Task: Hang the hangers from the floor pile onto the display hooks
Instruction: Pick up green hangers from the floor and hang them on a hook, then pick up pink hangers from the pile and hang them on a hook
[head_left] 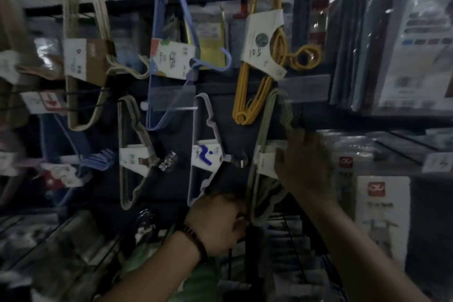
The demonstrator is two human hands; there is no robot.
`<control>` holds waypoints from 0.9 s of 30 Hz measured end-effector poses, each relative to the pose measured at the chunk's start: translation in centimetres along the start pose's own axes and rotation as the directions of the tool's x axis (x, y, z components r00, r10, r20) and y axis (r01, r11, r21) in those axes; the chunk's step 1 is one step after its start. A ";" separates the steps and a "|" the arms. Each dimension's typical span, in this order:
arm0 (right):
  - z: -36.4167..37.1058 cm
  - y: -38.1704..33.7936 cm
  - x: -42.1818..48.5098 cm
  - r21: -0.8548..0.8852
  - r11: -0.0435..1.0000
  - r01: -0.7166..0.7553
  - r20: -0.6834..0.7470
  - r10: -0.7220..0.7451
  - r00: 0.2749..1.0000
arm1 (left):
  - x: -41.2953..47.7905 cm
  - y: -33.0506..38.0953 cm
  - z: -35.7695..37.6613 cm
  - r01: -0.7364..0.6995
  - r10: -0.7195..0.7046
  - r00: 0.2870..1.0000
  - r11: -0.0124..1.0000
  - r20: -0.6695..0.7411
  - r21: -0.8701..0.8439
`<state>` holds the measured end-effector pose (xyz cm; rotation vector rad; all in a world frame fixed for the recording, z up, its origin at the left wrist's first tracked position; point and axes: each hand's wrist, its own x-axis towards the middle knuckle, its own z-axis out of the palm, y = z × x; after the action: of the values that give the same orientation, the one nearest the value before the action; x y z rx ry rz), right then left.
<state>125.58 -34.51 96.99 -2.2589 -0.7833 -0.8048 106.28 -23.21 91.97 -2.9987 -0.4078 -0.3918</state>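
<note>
A bundle of grey-green hangers [263, 130] with a white label hangs sideways on the dark display panel [228, 117], right of centre. My left hand [218, 220] is closed around the bundle's lower end. My right hand [304, 162] lies over its label and middle part, fingers curled on it. Other bundles hang around it: yellow hangers [259, 76] above, blue hangers [171, 56] at top centre, lilac hangers [208, 144] to the left, beige hangers [132, 149] further left. The floor pile is out of view.
Cream hangers [83, 56] hang at the upper left and darker blue hangers [95, 159] at the lower left. Packaged goods fill shelves on the right [411, 39], with boxed items [382, 206] below. Wire shelving [289, 240] runs under my hands. The picture is dim and blurred.
</note>
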 end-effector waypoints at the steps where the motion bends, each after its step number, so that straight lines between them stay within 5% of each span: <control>1: 0.0 -0.7 -2.0 0.055 0.998 0.016 0.043 -0.019 0.999 | -1.9 -0.3 -0.1 0.029 -0.029 0.999 1.000 0.014 -0.008; 7: 1.7 -9.7 -15.1 0.299 0.923 0.243 0.403 -0.353 0.844 | -16.2 -4.8 1.0 0.199 -0.196 0.958 0.980 0.210 0.009; 14: 5.3 -27.9 -32.9 0.531 0.761 0.374 0.667 -0.647 0.369 | -41.9 -14.0 3.3 0.506 -0.446 0.785 0.862 0.430 -0.030; 20: 7.2 -44.2 -51.2 0.701 0.610 0.369 0.669 -0.743 -0.041 | -66.2 -18.9 5.6 0.803 -0.707 0.516 0.596 0.484 0.014; 25: 8.5 -54.0 -64.1 0.785 0.523 0.331 0.619 -0.676 -0.399 | -82.5 -19.6 7.3 0.960 -0.755 0.161 0.269 0.636 0.076; 27: 9.4 -57.1 -68.4 0.800 0.505 0.324 0.598 -0.637 -0.486 | -87.2 -19.7 8.1 0.992 -0.747 0.027 0.101 0.664 0.074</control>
<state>45.56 -13.27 62.65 -1.5654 -2.7494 1.1604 21.59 -25.11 62.18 -2.4852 -2.7516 0.5395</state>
